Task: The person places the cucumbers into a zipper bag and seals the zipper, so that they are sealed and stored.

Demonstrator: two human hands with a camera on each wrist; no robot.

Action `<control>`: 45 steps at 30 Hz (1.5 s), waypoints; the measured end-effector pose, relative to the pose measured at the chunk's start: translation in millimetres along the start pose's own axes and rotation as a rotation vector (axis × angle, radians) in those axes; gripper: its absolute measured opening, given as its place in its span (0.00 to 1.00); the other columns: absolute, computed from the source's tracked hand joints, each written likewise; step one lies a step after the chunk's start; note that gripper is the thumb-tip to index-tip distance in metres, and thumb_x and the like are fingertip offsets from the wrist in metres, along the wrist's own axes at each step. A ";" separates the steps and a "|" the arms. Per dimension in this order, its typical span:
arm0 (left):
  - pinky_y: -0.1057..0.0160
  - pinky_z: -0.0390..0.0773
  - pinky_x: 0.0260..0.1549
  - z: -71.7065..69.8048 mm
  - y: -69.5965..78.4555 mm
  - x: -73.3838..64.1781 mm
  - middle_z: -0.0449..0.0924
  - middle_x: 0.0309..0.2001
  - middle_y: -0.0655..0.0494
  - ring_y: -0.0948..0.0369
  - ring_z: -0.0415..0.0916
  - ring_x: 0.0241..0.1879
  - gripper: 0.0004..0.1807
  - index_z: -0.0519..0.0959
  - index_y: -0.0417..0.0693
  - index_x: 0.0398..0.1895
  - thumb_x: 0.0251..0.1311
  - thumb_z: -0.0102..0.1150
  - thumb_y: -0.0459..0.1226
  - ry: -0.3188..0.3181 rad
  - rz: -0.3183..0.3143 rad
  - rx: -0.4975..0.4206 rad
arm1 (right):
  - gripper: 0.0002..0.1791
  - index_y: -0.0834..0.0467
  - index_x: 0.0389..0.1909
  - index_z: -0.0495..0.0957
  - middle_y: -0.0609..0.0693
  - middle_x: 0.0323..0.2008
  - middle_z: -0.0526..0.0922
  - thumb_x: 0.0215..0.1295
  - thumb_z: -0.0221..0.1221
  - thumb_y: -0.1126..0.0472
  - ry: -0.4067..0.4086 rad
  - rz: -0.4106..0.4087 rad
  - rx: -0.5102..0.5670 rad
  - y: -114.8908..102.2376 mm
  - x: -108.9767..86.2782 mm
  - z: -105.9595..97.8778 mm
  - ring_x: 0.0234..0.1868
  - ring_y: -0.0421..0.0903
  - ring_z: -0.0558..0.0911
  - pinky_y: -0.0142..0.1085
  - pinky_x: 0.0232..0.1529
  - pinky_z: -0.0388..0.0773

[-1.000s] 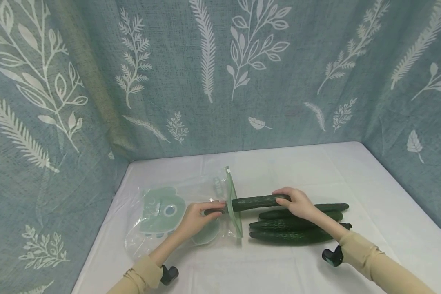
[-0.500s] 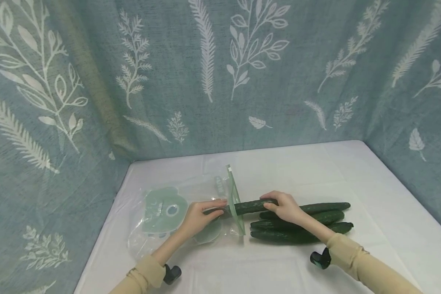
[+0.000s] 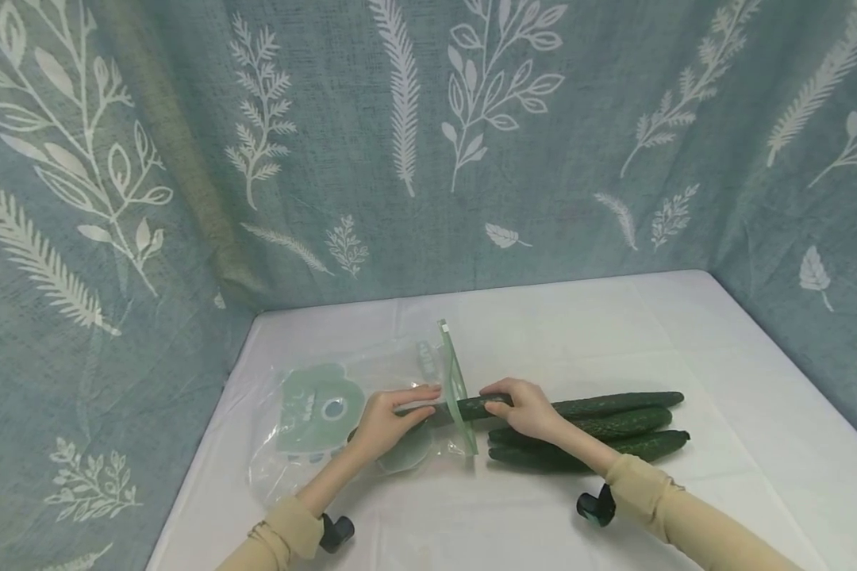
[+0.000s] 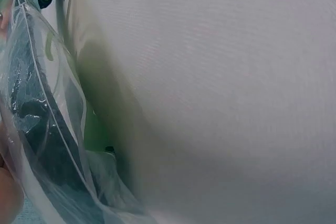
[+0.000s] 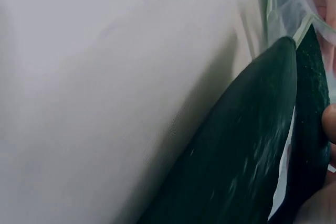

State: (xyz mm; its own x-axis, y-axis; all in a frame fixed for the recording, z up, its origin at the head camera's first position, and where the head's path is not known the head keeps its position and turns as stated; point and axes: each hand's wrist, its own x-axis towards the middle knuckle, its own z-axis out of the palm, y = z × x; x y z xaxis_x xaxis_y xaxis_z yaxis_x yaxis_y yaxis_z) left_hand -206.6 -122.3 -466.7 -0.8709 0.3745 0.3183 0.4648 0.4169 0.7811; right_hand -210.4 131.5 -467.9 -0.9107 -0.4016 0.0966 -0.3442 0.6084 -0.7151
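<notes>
Dark green cucumber partway into a clear plastic zip bag.
The long, slender, bumpy-skinned dark green cucumber [image 3: 474, 409] lies nearly level, its outer end slightly farther back than its inner tip; more than half its length is inside, showing dim through the film. The clear plastic zip bag [image 3: 314, 416], printed with pale green shapes, lies spread on the left of the worktop [image 3: 564, 333]. Its green-edged mouth [image 3: 461, 424] faces right, standing up and parted around the cucumber; the film is wrinkled and glossy.

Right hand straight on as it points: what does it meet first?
Probably the green zip edge of the clear plastic bag, around the long dark-green cucumber the right hand holds; depth is unclear.
</notes>
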 end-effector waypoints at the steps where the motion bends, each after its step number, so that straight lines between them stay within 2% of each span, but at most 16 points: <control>1: 0.53 0.77 0.55 0.2 1.0 -0.1 0.83 0.50 0.51 0.51 0.77 0.55 0.13 0.84 0.45 0.45 0.54 0.65 0.33 0.003 -0.003 -0.003 | 0.15 0.63 0.50 0.79 0.59 0.50 0.82 0.65 0.57 0.62 -0.004 0.003 -0.002 -1.3 0.9 1.9 0.54 0.59 0.79 0.53 0.53 0.77; 6: 0.51 0.77 0.55 -5.3 20.7 -0.9 0.82 0.50 0.46 0.47 0.77 0.55 0.13 0.83 0.38 0.45 0.55 0.63 0.29 -0.002 -0.015 0.001 | 0.14 0.62 0.49 0.80 0.58 0.48 0.83 0.64 0.58 0.61 -0.012 0.019 -0.015 -9.0 6.0 10.6 0.52 0.56 0.80 0.50 0.50 0.79; 9: 0.51 0.77 0.54 -9.9 32.9 -0.4 0.82 0.49 0.44 0.47 0.77 0.54 0.13 0.82 0.36 0.45 0.55 0.63 0.28 -0.006 0.000 0.007 | 0.14 0.61 0.48 0.81 0.57 0.47 0.84 0.63 0.60 0.61 0.004 0.027 -0.015 -14.5 9.6 15.1 0.51 0.56 0.81 0.50 0.50 0.79; 13: 0.50 0.77 0.54 -11.4 36.0 1.4 0.82 0.50 0.44 0.47 0.77 0.55 0.13 0.82 0.36 0.45 0.55 0.63 0.28 -0.009 0.025 -0.003 | 0.13 0.62 0.46 0.81 0.58 0.47 0.84 0.62 0.60 0.62 0.011 0.030 -0.006 -20.1 14.1 20.2 0.51 0.57 0.81 0.52 0.51 0.78; 20: 0.51 0.77 0.54 -10.8 32.4 5.0 0.82 0.50 0.44 0.48 0.77 0.55 0.14 0.82 0.36 0.46 0.55 0.62 0.28 -0.025 0.052 -0.021 | 0.14 0.66 0.45 0.81 0.61 0.45 0.84 0.60 0.61 0.63 0.014 0.011 0.025 -22.4 19.8 25.6 0.50 0.58 0.81 0.52 0.51 0.79; 24: 0.52 0.77 0.55 -11.2 32.0 6.7 0.82 0.50 0.44 0.48 0.76 0.55 0.14 0.82 0.36 0.46 0.55 0.62 0.28 -0.029 0.052 -0.042 | 0.13 0.67 0.43 0.82 0.61 0.42 0.85 0.59 0.62 0.65 0.013 0.003 0.036 -24.8 23.7 27.1 0.40 0.52 0.83 0.41 0.40 0.82; 27: 0.52 0.76 0.55 -11.3 32.0 8.1 0.81 0.50 0.43 0.47 0.76 0.55 0.14 0.81 0.35 0.46 0.56 0.62 0.28 -0.023 0.058 -0.050 | 0.13 0.67 0.41 0.82 0.60 0.37 0.86 0.58 0.64 0.64 0.001 -0.007 0.056 -26.9 27.7 28.9 0.28 0.43 0.79 0.31 0.27 0.77; 31: 0.52 0.77 0.54 -11.7 31.4 10.8 0.81 0.51 0.42 0.47 0.76 0.55 0.14 0.81 0.33 0.46 0.56 0.61 0.27 -0.010 0.068 -0.051 | 0.12 0.67 0.37 0.83 0.58 0.32 0.86 0.56 0.65 0.62 -0.011 -0.006 0.092 -28.4 33.0 32.2 0.23 0.39 0.77 0.26 0.23 0.75; 35: 0.52 0.77 0.54 -12.4 30.5 13.5 0.81 0.51 0.43 0.48 0.76 0.55 0.14 0.81 0.34 0.46 0.56 0.61 0.27 0.002 0.063 -0.048 | 0.14 0.67 0.38 0.82 0.58 0.32 0.86 0.55 0.66 0.61 -0.023 0.030 0.120 -29.2 37.5 35.6 0.24 0.40 0.79 0.27 0.25 0.78; 41: 0.52 0.77 0.55 -12.8 28.4 14.9 0.82 0.50 0.43 0.47 0.75 0.56 0.14 0.81 0.33 0.46 0.56 0.61 0.28 0.000 0.055 -0.054 | 0.14 0.68 0.39 0.81 0.58 0.27 0.85 0.57 0.65 0.62 -0.050 0.028 0.171 -28.7 42.7 41.4 0.21 0.40 0.74 0.28 0.25 0.74; 43: 0.52 0.76 0.55 -12.4 27.7 15.2 0.81 0.50 0.43 0.47 0.75 0.56 0.14 0.81 0.33 0.46 0.56 0.61 0.27 -0.001 0.056 -0.059 | 0.16 0.68 0.43 0.80 0.59 0.31 0.86 0.57 0.65 0.62 -0.051 0.013 0.199 -28.7 43.7 42.9 0.25 0.43 0.78 0.30 0.29 0.77; 45: 0.52 0.76 0.55 -11.8 27.0 15.7 0.81 0.51 0.43 0.46 0.75 0.57 0.14 0.81 0.33 0.47 0.56 0.61 0.27 -0.006 0.059 -0.062 | 0.19 0.67 0.48 0.78 0.60 0.37 0.86 0.57 0.65 0.62 -0.050 -0.005 0.231 -28.4 44.2 44.0 0.34 0.48 0.82 0.37 0.38 0.81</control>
State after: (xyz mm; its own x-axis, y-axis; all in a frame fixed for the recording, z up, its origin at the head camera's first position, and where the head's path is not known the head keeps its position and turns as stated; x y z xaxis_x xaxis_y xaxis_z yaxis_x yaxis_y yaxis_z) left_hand -209.6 -115.0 -434.3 -0.8414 0.4015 0.3617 0.5041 0.3421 0.7930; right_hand -230.8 66.3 -473.8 -0.8947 -0.4411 0.0704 -0.2821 0.4358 -0.8547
